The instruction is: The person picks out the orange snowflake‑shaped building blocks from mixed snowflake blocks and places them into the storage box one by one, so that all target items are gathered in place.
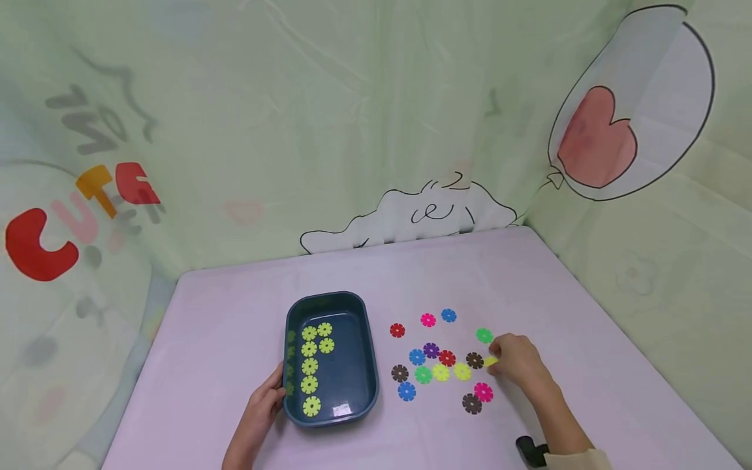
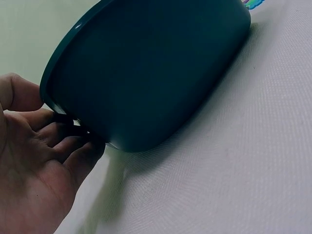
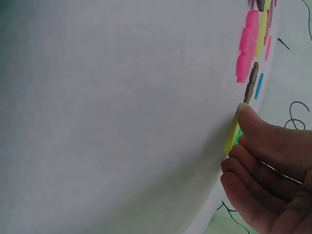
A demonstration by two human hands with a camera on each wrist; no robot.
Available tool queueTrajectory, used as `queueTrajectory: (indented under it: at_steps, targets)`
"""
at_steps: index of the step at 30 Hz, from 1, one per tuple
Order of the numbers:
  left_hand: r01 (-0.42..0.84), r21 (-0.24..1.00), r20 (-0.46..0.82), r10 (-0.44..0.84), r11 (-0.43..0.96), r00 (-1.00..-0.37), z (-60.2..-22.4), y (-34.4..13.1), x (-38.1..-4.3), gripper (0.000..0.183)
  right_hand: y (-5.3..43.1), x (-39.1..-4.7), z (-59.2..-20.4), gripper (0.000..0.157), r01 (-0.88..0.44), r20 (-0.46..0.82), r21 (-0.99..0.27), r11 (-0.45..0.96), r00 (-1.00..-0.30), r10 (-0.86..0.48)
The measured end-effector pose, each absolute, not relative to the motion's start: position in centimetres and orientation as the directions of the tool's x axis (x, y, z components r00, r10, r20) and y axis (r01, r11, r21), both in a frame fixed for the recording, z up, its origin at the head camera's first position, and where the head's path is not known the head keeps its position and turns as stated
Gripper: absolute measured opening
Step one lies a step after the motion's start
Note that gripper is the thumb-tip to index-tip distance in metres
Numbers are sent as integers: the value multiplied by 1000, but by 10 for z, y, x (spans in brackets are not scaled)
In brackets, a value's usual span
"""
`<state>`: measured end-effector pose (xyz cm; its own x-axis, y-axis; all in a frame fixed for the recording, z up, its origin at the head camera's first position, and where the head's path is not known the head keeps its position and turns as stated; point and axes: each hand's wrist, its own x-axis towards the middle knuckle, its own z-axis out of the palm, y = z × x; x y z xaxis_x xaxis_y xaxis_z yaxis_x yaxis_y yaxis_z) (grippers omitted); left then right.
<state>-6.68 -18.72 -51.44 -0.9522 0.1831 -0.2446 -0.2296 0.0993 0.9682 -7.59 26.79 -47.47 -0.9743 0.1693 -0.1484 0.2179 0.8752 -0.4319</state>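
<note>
A dark blue tray (image 1: 371,365) stands on the table with several yellow-green notched discs (image 1: 309,366) lying inside its left half. My left hand (image 1: 262,405) grips its left edge; the left wrist view shows the thumb at the rim and the fingers of that hand (image 2: 44,161) curled against the outer wall. To the right of the tray, my right hand (image 1: 518,360) pinches a yellow notched disc (image 1: 490,360) between thumb and fingers. That disc (image 3: 232,139) appears edge-on in the right wrist view, close to the tabletop. Beside it lie a brown disc (image 1: 474,360) and a green disc (image 1: 484,335).
Several other discs in red, pink, blue, purple, green, brown and yellow are scattered between the tray and my right hand, among them two yellow discs (image 1: 440,373). A black object (image 1: 531,450) lies by my right forearm. Printed curtains (image 1: 352,130) border the pale table (image 1: 235,313).
</note>
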Motion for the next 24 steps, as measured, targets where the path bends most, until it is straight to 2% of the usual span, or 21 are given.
queueTrajectory:
  at_steps: [15,24]
  targets:
    - [-234,968,-248,184,96,-951,-516,-187,-67,59,272,-79,-476,26,228,-177,-451,863,-970,165]
    - [-225,970,-239,184,94,-953,-516,-187,-68,59,273,-80,-472,12,219,-179,-445,868,-972,153]
